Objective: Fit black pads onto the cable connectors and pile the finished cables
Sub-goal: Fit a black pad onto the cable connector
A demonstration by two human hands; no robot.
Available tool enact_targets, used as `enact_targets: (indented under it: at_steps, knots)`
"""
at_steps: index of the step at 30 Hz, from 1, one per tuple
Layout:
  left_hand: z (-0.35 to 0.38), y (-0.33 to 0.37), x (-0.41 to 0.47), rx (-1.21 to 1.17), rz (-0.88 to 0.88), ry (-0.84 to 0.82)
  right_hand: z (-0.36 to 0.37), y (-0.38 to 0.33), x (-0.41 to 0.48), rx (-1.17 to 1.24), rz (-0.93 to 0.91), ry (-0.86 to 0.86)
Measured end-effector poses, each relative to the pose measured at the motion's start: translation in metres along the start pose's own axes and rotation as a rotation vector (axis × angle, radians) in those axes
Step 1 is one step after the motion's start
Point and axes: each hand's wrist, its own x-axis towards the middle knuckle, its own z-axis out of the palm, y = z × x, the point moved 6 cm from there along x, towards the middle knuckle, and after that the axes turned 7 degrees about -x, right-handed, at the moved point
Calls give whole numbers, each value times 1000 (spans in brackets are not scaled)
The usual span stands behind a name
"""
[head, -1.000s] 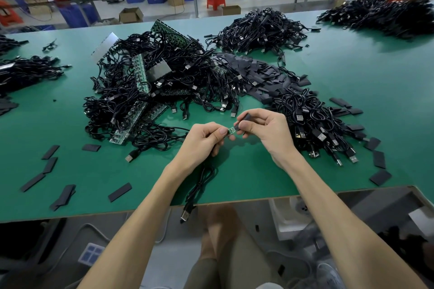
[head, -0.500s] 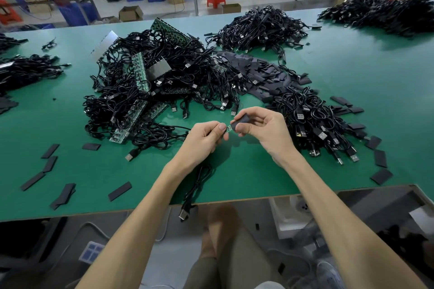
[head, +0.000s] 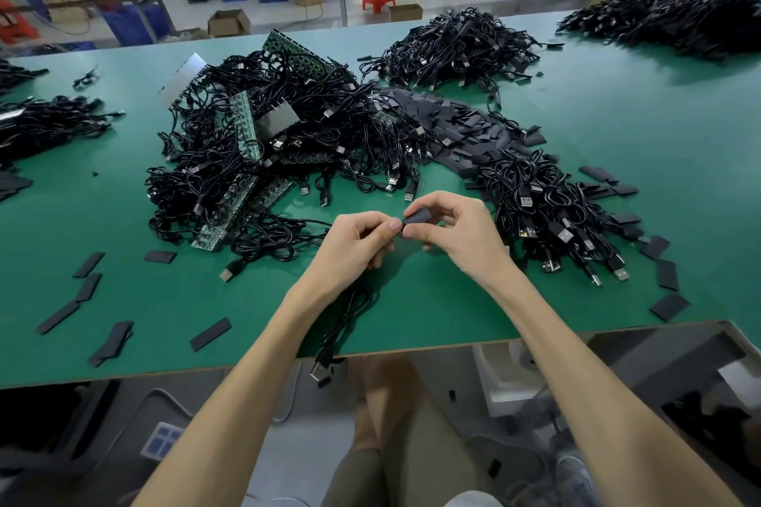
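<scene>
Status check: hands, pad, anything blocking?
Left hand grips cable. Right hand pinches black pad at left fingertips. Cable pile at right, not blocking.

Black cables [head: 288, 144], green table [head: 617, 128]

No legible text, label, brand or number found in this view. Any print on the green circuit boards [head: 302, 56] lying in the cable heap [head: 350, 128] is too small to resolve. The cardboard boxes [head: 228, 23] on the floor behind show plain faces.
</scene>
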Motion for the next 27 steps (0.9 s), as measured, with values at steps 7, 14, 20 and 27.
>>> enact_targets:
  at_steps: [7, 14, 20, 27]
  knots:
    - [-4, -2, 2, -236, -17, 20, -2, 5, 3, -224, -16, 73]
    - [-7, -8, 2, -303, -20, 66, 2, 6, 3, -393, -50, 63]
    - [-9, -11, 4, -309, 13, 69, -1, 3, 2, -363, -41, 93]
    - [-5, -8, 4, -327, 18, 25, 0, 5, 2, -328, -31, 70]
